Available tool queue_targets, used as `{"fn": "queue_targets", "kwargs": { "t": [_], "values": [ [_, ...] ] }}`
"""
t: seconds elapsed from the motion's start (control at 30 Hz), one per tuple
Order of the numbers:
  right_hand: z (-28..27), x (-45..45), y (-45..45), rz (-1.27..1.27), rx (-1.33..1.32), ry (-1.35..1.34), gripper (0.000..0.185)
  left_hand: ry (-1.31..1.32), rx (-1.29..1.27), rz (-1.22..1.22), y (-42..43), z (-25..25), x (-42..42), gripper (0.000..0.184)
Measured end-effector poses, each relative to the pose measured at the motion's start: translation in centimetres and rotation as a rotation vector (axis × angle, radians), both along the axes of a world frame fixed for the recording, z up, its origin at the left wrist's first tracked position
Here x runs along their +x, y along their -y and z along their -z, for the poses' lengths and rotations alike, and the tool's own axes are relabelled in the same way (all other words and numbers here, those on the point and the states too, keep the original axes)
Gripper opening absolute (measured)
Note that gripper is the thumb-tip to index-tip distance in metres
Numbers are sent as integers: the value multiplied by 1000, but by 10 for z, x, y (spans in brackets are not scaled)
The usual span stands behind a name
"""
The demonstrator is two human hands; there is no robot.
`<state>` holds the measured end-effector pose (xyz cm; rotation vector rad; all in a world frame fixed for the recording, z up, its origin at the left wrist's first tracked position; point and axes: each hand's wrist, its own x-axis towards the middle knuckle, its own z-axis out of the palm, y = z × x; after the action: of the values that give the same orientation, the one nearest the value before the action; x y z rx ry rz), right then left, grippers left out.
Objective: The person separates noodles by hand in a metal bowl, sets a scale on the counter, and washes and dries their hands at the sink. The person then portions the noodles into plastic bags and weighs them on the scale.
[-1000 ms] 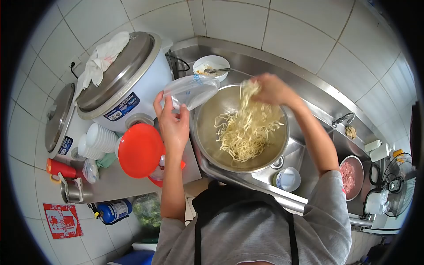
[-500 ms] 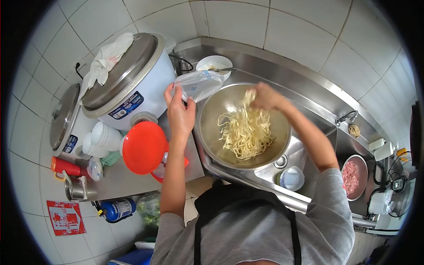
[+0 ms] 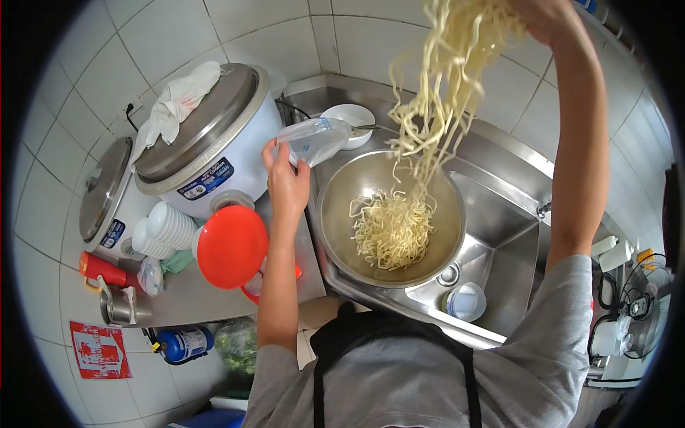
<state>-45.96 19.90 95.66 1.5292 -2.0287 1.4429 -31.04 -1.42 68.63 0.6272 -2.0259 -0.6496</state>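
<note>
My left hand point(image 3: 287, 187) grips a clear plastic bag point(image 3: 316, 143) just left of the large steel bowl's rim. High above the bowl, at the top of the view, my right hand point(image 3: 546, 18) is closed on a long bundle of pale yellow noodles point(image 3: 446, 85), which hangs down toward the bowl. More noodles point(image 3: 394, 232) lie heaped inside the steel bowl point(image 3: 342, 242). The fingertips of my right hand are partly hidden by the noodles.
Behind the bag is a white bowl point(image 3: 359, 143) with a spoon. A sink point(image 3: 492, 228) with a plastic tub point(image 3: 465, 302) is at right. At left stand a large rice cooker point(image 3: 242, 160), a red plate point(image 3: 232, 247) and stacked white bowls point(image 3: 171, 225).
My right hand has risen from over the steel bowl to the top of the view, lifting noodles with it. My left hand has stayed near the bowl's left side with the bag.
</note>
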Motion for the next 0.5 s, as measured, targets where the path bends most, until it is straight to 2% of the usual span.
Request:
{"fn": "queue_targets", "kwargs": {
  "t": [0.03, 0.07, 0.1, 0.13, 0.17, 0.27, 0.33, 0.37, 0.4, 0.47, 0.5],
  "values": [
    [5, 1, 7, 69, -24, -14, 21, 2, 5, 1, -2, 0, 0, 44],
    [7, 26, 5, 261, 167, -98, 15, 6, 9, 2, -4, 1, 0, 45],
    [34, -37, 8, 221, 309, 38, 29, 16, 15, 5, -5, 1, 0, 44],
    [56, -52, 18, 186, 398, 23, 30, 27, 21, 9, -5, 3, -1, 44],
    [75, -38, 17, 8, 376, 45, 33, 39, 28, 13, -5, 4, -1, 44],
    [166, -42, 37, 94, 620, 111, 41, 82, 33, 3, -5, 7, 0, 43],
    [232, -43, 45, -36, 698, 143, 42, 152, 58, 5, -4, 9, 0, 43],
    [267, -44, 51, -40, 798, 223, 43, 188, 70, 7, -4, 11, 0, 43],
    [290, -40, 56, -32, 973, 274, 52, 181, 21, 8, -2, 16, -2, 43],
    [355, -36, 57, -180, 1132, 266, 64, 172, -78, 11, 2, 27, -7, 42],
    [408, -26, 52, -112, 1107, -37, 69, 189, -62, 11, 0, 26, -8, 42]
  ]
}}
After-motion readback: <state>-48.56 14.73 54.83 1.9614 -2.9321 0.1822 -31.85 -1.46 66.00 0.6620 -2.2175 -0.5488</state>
